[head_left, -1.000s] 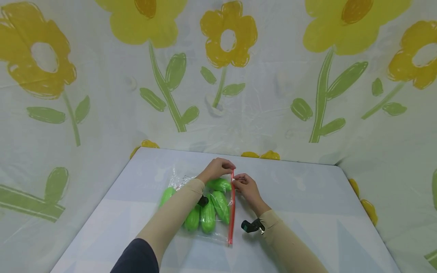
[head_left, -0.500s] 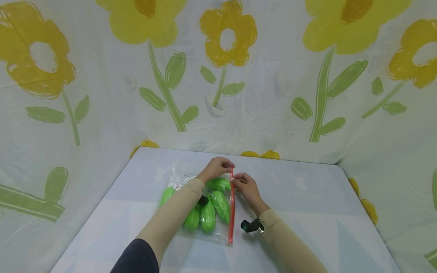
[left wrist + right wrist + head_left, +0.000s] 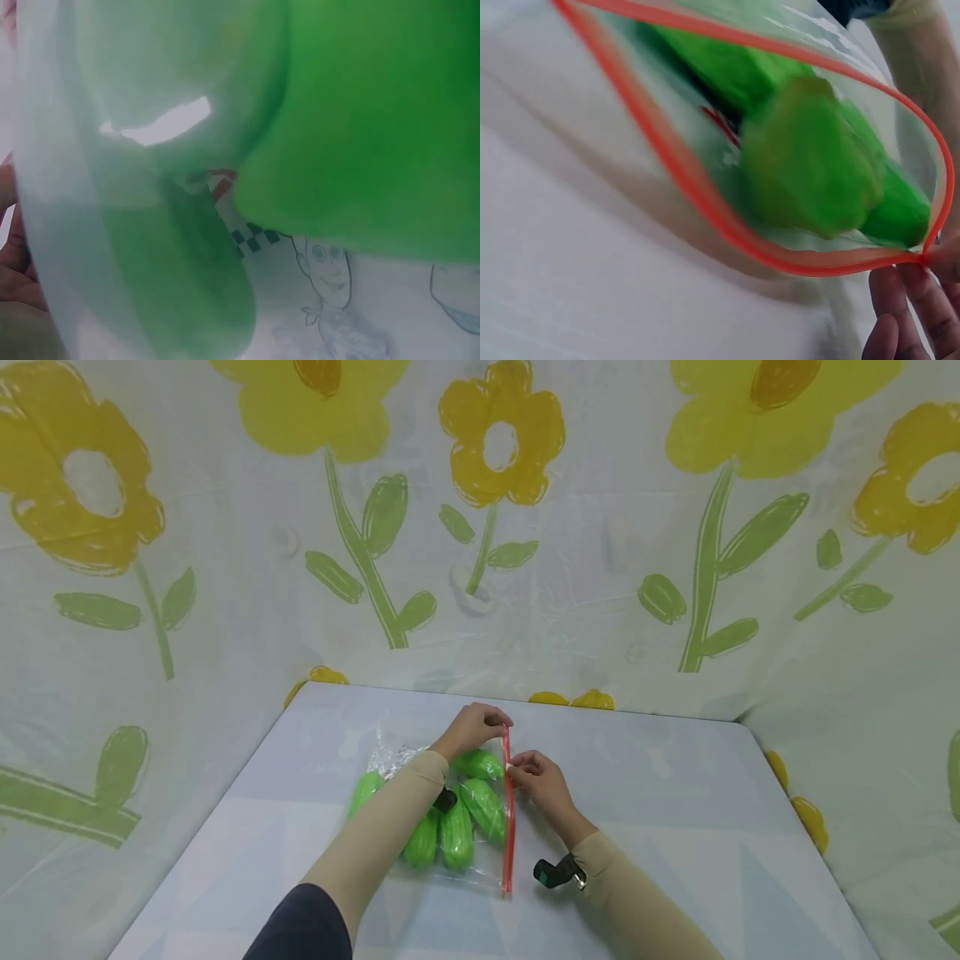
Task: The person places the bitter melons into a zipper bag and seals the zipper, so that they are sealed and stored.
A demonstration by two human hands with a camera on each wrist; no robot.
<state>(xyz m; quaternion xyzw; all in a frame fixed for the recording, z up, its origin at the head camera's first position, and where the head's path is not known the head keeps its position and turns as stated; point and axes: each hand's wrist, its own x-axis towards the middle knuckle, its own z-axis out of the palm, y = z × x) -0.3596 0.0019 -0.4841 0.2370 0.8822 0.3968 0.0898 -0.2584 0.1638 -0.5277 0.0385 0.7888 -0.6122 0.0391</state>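
A clear zip bag with a red zipper strip lies on the pale table. Several green cucumber-shaped toys fill it. My left hand pinches the far end of the strip. My right hand pinches the strip just below that. In the right wrist view the red rim stands open in a loop around the green toys, and my right fingers hold its corner. The left wrist view is filled by green toys behind clear plastic.
Flower-printed sheets wall the table in at the back and on both sides. The table mat carries a cartoon print. A black wrist camera sits on my right forearm. Bare table lies to the right of the bag.
My right hand has slid a little toward me along the red strip. The left hand and the bag stay where they were.
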